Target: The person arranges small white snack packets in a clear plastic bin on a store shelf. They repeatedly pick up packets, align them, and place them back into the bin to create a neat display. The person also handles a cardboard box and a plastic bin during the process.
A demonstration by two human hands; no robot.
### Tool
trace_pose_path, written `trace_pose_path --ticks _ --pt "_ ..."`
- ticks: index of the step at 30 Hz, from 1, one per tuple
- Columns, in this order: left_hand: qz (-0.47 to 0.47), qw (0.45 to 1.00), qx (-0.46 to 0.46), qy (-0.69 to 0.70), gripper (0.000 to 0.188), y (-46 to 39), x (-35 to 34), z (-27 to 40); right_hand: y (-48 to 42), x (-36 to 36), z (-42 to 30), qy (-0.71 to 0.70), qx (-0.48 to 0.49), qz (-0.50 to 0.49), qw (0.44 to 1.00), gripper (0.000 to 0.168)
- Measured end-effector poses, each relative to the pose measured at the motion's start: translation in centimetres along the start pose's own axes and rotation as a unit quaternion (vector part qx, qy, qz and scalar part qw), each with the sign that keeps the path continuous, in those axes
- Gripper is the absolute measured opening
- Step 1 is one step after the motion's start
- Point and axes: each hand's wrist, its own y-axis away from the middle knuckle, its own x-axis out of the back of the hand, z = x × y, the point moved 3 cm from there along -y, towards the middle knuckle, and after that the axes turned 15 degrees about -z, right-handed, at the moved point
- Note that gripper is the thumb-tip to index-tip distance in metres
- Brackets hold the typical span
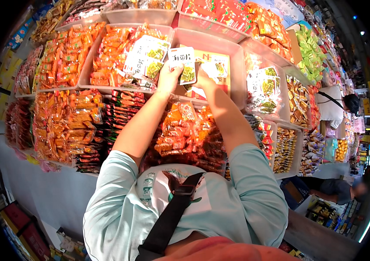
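My left hand (168,79) holds a white snack packet (188,72) upright, its thumb across the lower left of the front. The packet bears dark printed writing and a picture of green pieces. My right hand (203,78) is close against the packet's right side; its fingers are partly hidden, so I cannot tell whether it grips anything. Both hands are over a translucent plastic bin (236,62). In that bin lie a printed yellow-and-red cardboard piece (225,85) and another white-and-green packet (219,69). Similar packets (144,57) lie just left of my left hand, on orange-wrapped snacks.
Bins of orange-wrapped snacks (69,58) stand to the left and nearer my body (181,130). More white-and-green packets (263,88) fill a bin on the right. Red bags (217,14) and green bags (309,53) are farther back. Two people (330,102) (336,191) are at the far right.
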Motion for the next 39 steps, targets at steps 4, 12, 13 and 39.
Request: trace_pose_path --ticks 4,12,13,39 --pt "-0.003 1.000 0.011 -0.015 0.026 -0.1 0.2 -0.2 -0.7 -0.4 0.1 0.069 0.004 0.032 0.997 0.041" --pt "-0.010 0.997 0.006 -0.077 0.030 -0.2 0.3 -0.5 2.6 4.3 2.3 -0.223 -0.080 0.322 0.916 0.017" --pt "-0.007 0.997 -0.001 -0.071 0.028 -0.3 0.2 -0.4 3.6 5.2 2.6 -0.271 -0.065 0.347 0.895 0.017" --pt "-0.072 0.977 0.036 -0.198 0.036 -0.3 0.5 -1.3 8.2 4.5 -10.6 -0.409 0.105 0.281 0.862 0.027"
